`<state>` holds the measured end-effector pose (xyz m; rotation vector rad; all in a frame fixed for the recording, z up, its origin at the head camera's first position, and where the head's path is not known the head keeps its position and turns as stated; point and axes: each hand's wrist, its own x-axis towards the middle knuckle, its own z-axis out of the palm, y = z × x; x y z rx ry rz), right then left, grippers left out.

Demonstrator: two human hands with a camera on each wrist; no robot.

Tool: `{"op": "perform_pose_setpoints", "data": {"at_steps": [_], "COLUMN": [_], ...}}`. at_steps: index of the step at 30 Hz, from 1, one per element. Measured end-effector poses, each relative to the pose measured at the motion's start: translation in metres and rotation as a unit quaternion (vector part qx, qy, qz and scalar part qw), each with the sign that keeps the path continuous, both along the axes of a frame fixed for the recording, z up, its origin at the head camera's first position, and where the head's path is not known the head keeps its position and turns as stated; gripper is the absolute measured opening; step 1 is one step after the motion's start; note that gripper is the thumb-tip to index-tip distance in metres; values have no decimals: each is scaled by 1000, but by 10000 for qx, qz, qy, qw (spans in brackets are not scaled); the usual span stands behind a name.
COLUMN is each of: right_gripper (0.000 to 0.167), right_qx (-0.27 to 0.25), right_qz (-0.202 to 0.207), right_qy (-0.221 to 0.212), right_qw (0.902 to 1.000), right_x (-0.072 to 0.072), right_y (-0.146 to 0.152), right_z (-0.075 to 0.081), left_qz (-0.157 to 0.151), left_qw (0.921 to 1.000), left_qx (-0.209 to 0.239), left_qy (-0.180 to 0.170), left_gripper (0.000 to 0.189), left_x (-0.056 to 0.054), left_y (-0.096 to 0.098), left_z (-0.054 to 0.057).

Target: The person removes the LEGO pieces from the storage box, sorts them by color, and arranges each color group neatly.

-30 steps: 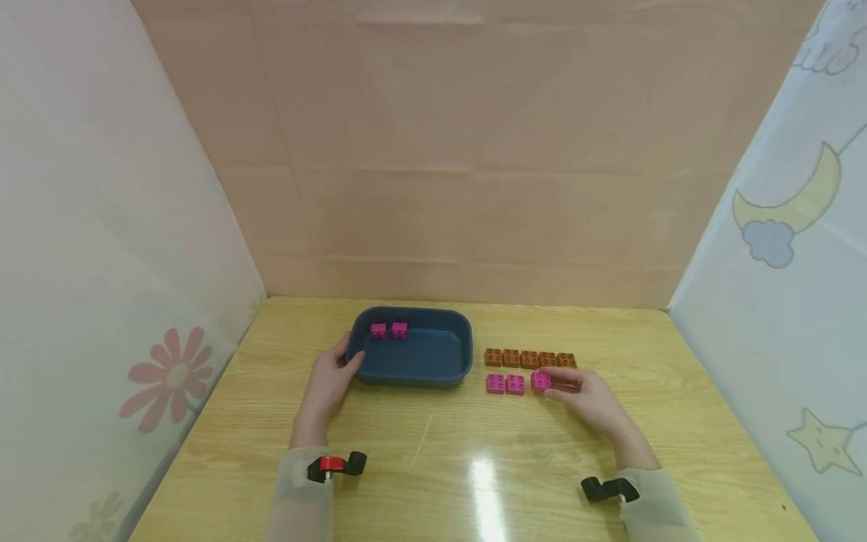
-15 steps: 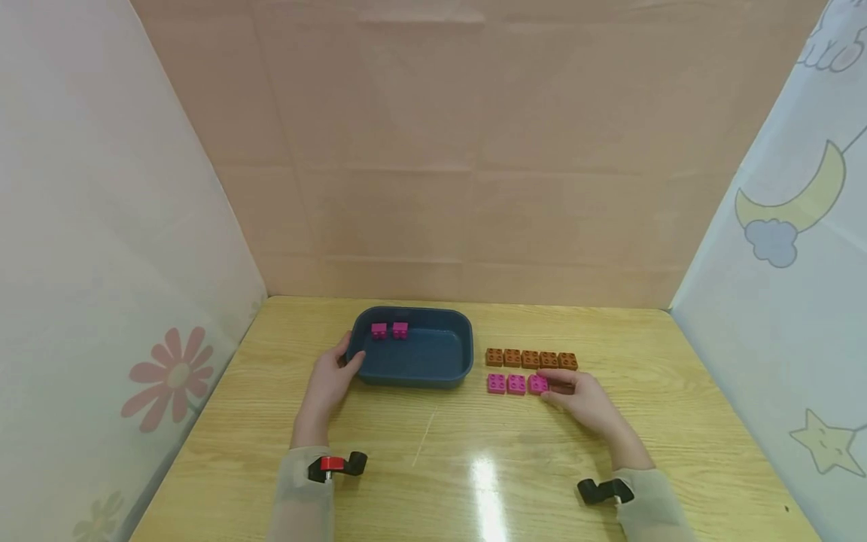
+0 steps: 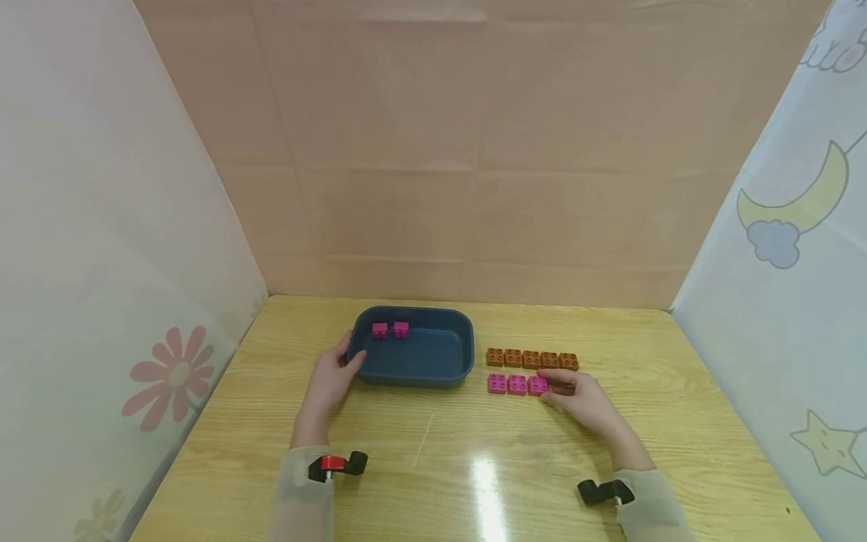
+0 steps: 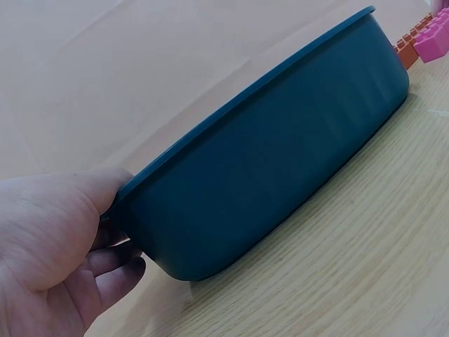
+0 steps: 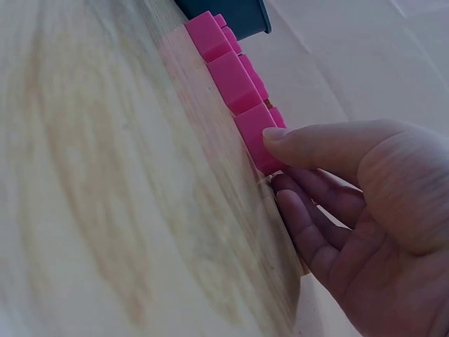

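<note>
My left hand (image 3: 330, 378) grips the left end of a dark blue tray (image 3: 413, 382), thumb over the rim and fingers outside, as the left wrist view shows. Two pink building blocks (image 3: 401, 330) lie inside the tray by its back wall. To the right of the tray, three pink blocks (image 3: 518, 385) stand side by side on the table. My right hand (image 3: 585, 400) pinches the rightmost pink block (image 5: 257, 140), thumb on its near side; the fingers on its far side are partly hidden in the right wrist view.
A row of several brown blocks (image 3: 531, 360) lies just behind the pink row. The wooden table (image 3: 420, 482) ends at a brown paper backdrop (image 3: 433, 226), with pale cloth walls on both sides.
My right hand has moved slightly left, bringing the third pink block up against the other two in the row. The left hand and tray hold still.
</note>
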<state>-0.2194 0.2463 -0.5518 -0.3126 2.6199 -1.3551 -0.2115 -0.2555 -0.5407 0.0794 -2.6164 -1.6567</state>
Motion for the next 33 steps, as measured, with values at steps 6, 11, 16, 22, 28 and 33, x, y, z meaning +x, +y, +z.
{"op": "perform_pose_setpoints", "data": {"at_steps": [6, 11, 16, 22, 28, 33], "right_gripper": [51, 51, 52, 50, 49, 50], "right_qx": [-97, -190, -267, -300, -493, -537], "right_qz": [70, 101, 170, 185, 199, 208], "right_qy": [-63, -63, -75, 36, 175, 144], "right_qw": [9999, 9997, 9995, 9994, 9984, 9982], "right_x": [0, 2, 3, 7, 11, 13], "right_y": [2, 4, 6, 8, 11, 6], "right_z": [2, 5, 10, 24, 39, 50], "left_qz": [-3, -25, -35, -6, -5, 3], "left_qw": [10000, 10000, 10000, 10000, 10000, 9999], "left_qx": [13, 12, 6, 54, 3, 98], "left_qy": [-18, -38, -45, -70, -37, -68], "left_gripper": [69, 70, 70, 70, 70, 70], "left_x": [0, 0, 0, 0, 0, 0], "left_y": [0, 0, -1, 0, 0, 1], "left_z": [1, 1, 1, 3, 4, 3]}}
